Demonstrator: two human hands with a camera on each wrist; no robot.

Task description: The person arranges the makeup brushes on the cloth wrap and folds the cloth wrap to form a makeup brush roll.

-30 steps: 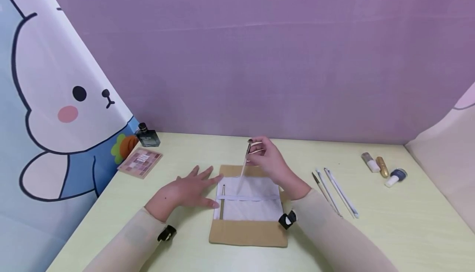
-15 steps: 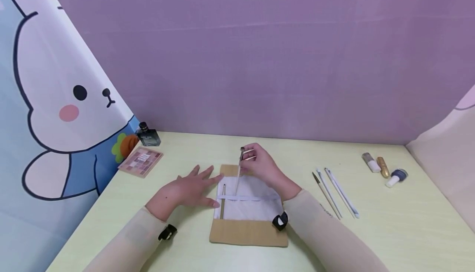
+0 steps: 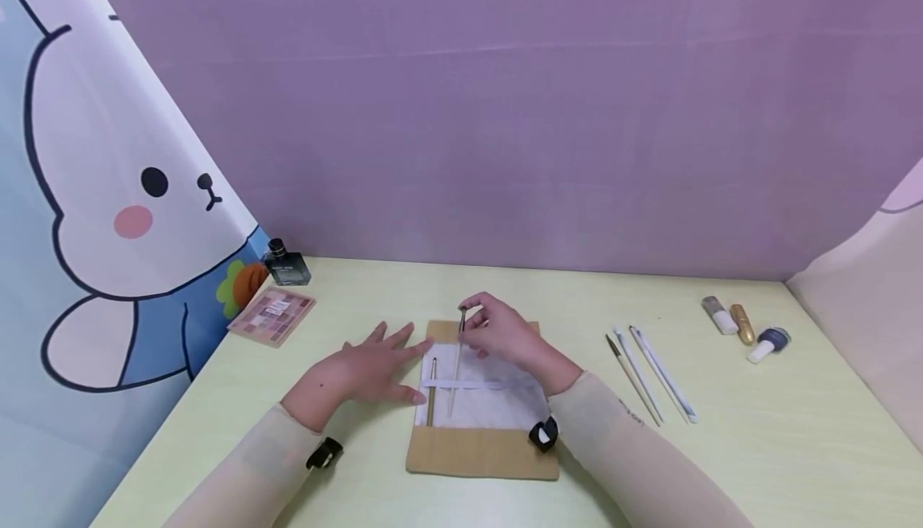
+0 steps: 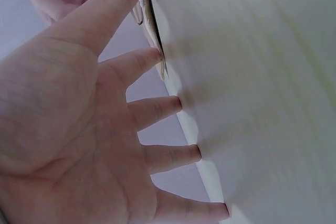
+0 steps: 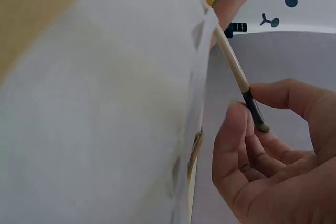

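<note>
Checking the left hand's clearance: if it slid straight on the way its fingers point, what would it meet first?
Probably the brush roll: the left hand lies flat on the table, fingertips already at the roll's left edge. Just beyond lies the tucked gold-handled brush.

Tan cloth roll (image 3: pixel 481 454), matt white lining (image 3: pixel 490 409)

Staged tabletop recording booth arranged as a cosmetics station. A plain purple backdrop (image 3: pixel 505 111) and a cartoon rabbit curtain (image 3: pixel 108 207) enclose a pale green table (image 3: pixel 793 448). An eyeshadow palette (image 3: pixel 273 315), a perfume bottle (image 3: pixel 285 264) and nail polish bottles (image 3: pixel 746 326) lie on it.
</note>
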